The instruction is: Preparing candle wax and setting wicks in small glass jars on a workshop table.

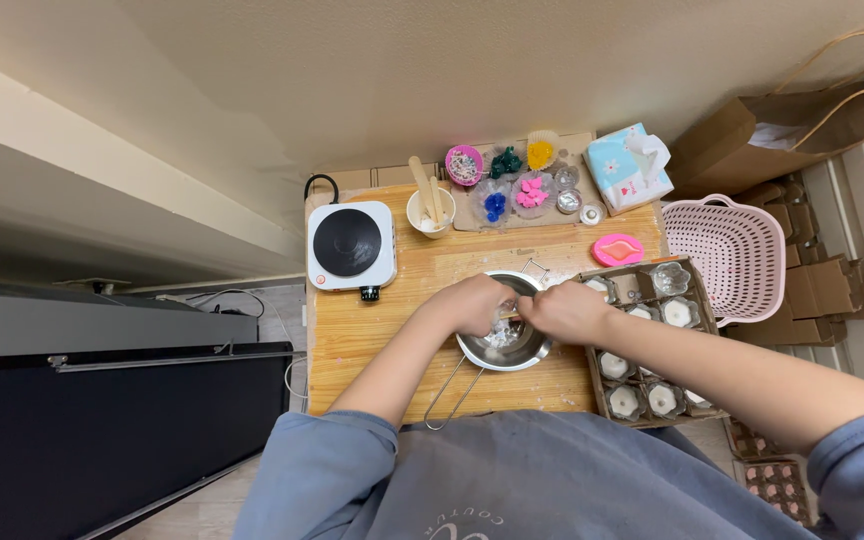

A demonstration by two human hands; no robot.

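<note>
A: We see both hands over the metal pot in the middle of the wooden table; what do we think can go wrong from here?

B: We judge the pot itself is the first risk; it is a light steel bowl with a long wire handle that points to 7 o'clock, past the table edge toward our apron; if a sleeve or forearm catches that handle, the pot may tip and spill the whitish content.

A: And at 3 o'clock of the pot?

B: There the cardboard tray with small glass cups stands just beside it; our right forearm lies across it, so a quick pull back could knock a cup; the hot plate at 10 o'clock is apart, so we worry less about it.

A: How do the hands stand?

B: The left hand comes from 7 o'clock, knuckles up, fingers curled down over the rim of the pot; it looks closed, but what it grips is hidden, so we cannot tell; the right hand comes from 4 o'clock, also curled into a loose fist; between the two hands a thin pale stick-like piece shows, and we think both pinch it, but it is too small to be sure.

A: So the two hands nearly touch?

B: Yes, just beside each other at 12 o'clock of the pot; a slip of that small piece would drop it in the pot.
</note>
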